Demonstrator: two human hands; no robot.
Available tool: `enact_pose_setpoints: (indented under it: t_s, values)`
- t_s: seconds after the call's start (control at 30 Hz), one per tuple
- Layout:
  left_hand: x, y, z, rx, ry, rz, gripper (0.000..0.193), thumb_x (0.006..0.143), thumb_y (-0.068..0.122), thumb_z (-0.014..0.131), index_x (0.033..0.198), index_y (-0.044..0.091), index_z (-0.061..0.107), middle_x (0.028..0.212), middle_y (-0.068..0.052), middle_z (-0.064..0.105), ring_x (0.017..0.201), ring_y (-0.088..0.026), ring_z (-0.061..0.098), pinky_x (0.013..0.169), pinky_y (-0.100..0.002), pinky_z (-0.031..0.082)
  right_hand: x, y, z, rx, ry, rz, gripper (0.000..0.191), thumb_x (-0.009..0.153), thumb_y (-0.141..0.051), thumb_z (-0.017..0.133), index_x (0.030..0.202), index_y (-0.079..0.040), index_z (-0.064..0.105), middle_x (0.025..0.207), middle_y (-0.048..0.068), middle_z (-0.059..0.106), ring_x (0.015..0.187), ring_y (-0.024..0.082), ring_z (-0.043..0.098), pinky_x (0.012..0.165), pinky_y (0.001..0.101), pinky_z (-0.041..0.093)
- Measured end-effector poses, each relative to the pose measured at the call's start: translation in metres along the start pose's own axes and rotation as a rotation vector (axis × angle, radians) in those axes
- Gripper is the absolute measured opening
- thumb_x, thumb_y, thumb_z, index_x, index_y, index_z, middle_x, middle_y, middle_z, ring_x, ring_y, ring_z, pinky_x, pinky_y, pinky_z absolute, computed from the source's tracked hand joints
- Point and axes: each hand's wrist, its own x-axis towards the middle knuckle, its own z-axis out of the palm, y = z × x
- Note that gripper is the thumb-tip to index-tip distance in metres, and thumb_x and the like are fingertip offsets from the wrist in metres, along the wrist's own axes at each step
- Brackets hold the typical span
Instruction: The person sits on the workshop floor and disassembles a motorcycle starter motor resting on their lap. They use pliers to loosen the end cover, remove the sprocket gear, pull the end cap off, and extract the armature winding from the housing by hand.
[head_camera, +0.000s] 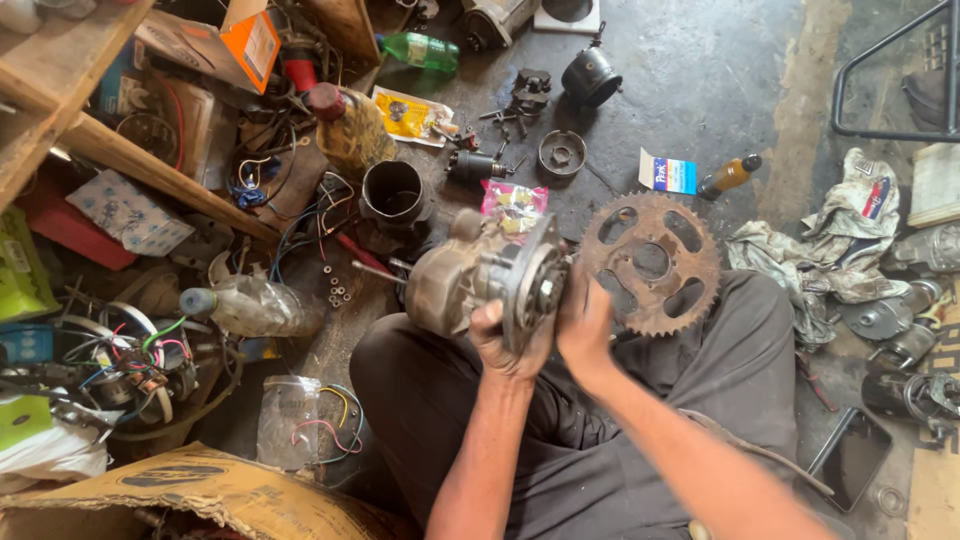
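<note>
Left hand (508, 338) clamped under grimy starter motor (487, 285), right hand (585, 322) pressed flat against its round end face.

Held above lap, beside rusty sprocket (650, 262) resting on knee. Fingertips hidden behind housing; right grip unclear. Cluttered floor (700, 80) all round: wire tangle (140, 365), bottles, rags (830, 260); little free space.

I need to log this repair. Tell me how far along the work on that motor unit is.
Already apart: a black cylindrical housing, a small armature-like part and a round plate lie loose on the floor. In hand: the left hand grips the grimy motor unit over the lap, while the right hand works at its round end face. Left: the loose parts are not yet back on anything; the rusty sprocket lies untouched.
</note>
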Motion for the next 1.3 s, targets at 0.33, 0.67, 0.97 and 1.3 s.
enact_pose_setpoints:
  t_s: [0.33,0.67,0.97,1.3]
  values:
    - [-0.010,0.024,0.010,-0.213,0.009,-0.124,0.096,0.080,0.048,0.078,0.155,0.003,0.041,0.151,-0.024,0.050,0.141,-0.041,0.050,0.127,-0.054,0.036,0.006,-0.025,-0.038,-0.149,-0.103,0.004,0.021,0.107,-0.013,0.057,0.125,-0.004,0.061,0.090,0.017,0.061,0.083,0.031,0.060,0.075,0.0398,0.050]
    - [-0.004,0.028,0.003,-0.190,0.105,-0.168,0.084,0.091,0.066,0.060,0.152,0.009,0.050,0.144,-0.024,0.058,0.129,-0.048,0.056,0.112,-0.061,0.046,0.067,-0.118,-0.095,-0.653,-0.484,-1.051,0.034,0.081,-0.013,0.075,0.115,-0.011,0.070,0.099,0.005,0.071,0.088,0.029,0.064,0.076,0.0458,0.050]
    - [-0.005,0.026,0.013,0.045,0.150,-0.267,0.071,0.100,0.057,0.051,0.147,0.004,0.054,0.131,-0.020,0.067,0.110,-0.042,0.069,0.099,-0.055,0.056,0.090,-0.128,-0.088,-0.689,-0.706,-1.186,0.042,0.076,-0.014,0.070,0.118,-0.009,0.067,0.112,0.011,0.068,0.093,0.030,0.067,0.077,0.0427,0.054]
    - [-0.005,0.019,0.014,0.088,0.182,-0.350,0.072,0.099,0.055,0.050,0.143,-0.001,0.057,0.121,-0.020,0.071,0.104,-0.040,0.071,0.095,-0.049,0.058,0.097,-0.133,-0.093,-0.784,-0.719,-1.221,0.043,0.072,-0.013,0.070,0.114,-0.010,0.068,0.113,0.009,0.067,0.096,0.028,0.067,0.080,0.0412,0.054]
